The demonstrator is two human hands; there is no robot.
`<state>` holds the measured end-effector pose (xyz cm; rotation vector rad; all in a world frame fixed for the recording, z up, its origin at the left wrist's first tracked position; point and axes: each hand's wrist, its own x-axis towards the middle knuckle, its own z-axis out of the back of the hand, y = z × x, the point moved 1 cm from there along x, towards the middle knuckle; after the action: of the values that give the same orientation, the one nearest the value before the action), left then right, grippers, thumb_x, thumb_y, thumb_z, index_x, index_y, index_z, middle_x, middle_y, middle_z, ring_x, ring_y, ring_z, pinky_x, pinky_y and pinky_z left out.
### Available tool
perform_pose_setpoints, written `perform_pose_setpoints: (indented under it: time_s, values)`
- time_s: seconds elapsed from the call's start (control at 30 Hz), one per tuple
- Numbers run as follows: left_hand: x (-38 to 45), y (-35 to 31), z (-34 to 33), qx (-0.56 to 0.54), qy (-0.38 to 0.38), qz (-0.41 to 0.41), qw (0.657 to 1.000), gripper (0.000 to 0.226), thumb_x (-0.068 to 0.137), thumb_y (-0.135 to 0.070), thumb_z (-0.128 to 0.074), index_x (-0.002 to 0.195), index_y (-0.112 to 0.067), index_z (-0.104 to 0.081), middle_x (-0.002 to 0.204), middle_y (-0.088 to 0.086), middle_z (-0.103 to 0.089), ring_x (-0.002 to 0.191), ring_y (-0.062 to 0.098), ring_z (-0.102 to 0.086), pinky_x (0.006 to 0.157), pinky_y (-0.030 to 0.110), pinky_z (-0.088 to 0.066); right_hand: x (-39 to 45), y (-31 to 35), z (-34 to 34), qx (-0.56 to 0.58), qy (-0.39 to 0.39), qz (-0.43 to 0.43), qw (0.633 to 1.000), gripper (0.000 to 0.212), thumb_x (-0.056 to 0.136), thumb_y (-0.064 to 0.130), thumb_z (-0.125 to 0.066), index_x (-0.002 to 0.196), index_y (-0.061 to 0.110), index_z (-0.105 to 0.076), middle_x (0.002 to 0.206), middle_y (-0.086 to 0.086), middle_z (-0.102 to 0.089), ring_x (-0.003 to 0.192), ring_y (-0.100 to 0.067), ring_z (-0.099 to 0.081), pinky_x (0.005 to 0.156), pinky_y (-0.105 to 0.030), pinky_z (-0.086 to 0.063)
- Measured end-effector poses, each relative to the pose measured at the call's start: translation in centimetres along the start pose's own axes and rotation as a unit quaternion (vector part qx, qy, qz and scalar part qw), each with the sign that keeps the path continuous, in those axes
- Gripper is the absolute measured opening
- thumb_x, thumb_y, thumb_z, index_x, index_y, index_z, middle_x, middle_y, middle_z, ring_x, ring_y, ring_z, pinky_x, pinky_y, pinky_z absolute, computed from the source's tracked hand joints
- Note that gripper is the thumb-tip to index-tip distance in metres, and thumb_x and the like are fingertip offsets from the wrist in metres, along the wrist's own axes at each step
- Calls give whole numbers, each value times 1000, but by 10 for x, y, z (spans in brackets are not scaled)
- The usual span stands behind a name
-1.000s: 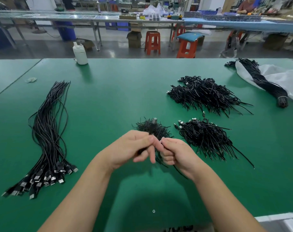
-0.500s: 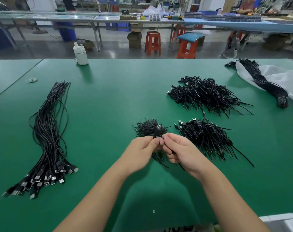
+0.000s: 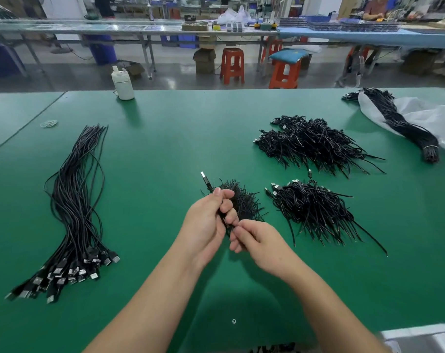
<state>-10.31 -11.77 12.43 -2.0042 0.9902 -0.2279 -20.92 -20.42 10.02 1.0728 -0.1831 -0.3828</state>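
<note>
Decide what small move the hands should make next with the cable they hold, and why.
Probably draw the right hand back along the cable to pull it straight. The left hand grips it just under the upturned plug, the right pinches it lower down, and straight cables lie side by side at the left.
</note>
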Motion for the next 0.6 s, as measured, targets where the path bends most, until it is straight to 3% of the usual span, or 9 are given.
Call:
perform_pose_setpoints:
  time_s: [0.1,0.17,0.23,0.3,0.37,0.43,0.53,0.6]
  values:
    - [-1,1,1,31,0,0,1000,26,106,-22,-38,93,-5,-53,57,-4,-39,47,12,-37,51,26,-36,1,-2,-2,48,-10,-1,999,15,98,9,-54,98,18,-66,90,0,-73,82,-17,-69,90,-49,-53]
    - [-4,2,2,63,20,7,998,29,105,-24,-38,89,-5,-53,55,-2,-45,48,15,-45,49,28,-38,2,-1,-4,181,3,-5,983,35,94,2,-60,125,18,-58,98,0,-70,88,-18,-68,98,-48,-52]
    - [-8,3,0,85,53,20,995,39,105,-27,-38,76,-7,-54,58,7,-58,55,23,-57,54,32,-49,3,3,-4,266,13,7,964,55,88,2,-68,135,27,-53,99,2,-67,96,-13,-64,101,-34,-51]
    - [-9,4,0,98,70,30,992,49,103,-29,-42,61,-8,-57,75,26,-66,68,30,-62,65,35,-56,4,6,-4,253,-9,26,967,57,83,6,-74,128,36,-57,91,0,-63,91,-10,-58,94,-25,-48]
    - [-10,3,-1,107,66,40,991,49,100,-28,-47,58,-6,-61,93,40,-60,82,36,-61,73,35,-57,4,8,-5,230,-34,28,972,52,82,6,-77,122,36,-60,82,4,-58,82,-8,-52,85,-21,-46]
    - [-9,3,0,94,72,60,991,42,96,-26,-51,65,-2,-65,93,38,-58,86,39,-60,74,36,-59,2,7,-5,222,-40,22,974,47,84,5,-76,122,28,-61,76,16,-58,74,0,-52,77,-13,-44]
    - [-9,1,1,52,102,94,989,27,90,-23,-55,83,1,-66,71,20,-66,73,35,-69,69,36,-60,1,4,-5,212,-29,16,977,24,86,6,-73,106,-2,-61,77,3,-53,75,-6,-48,73,-16,-42]
    - [-8,0,2,51,128,116,984,26,91,-21,-54,86,2,-65,73,21,-70,76,36,-71,70,36,-59,0,2,-5,221,-29,10,975,26,86,6,-73,98,-11,-56,72,3,-49,71,-6,-45,70,-15,-42]
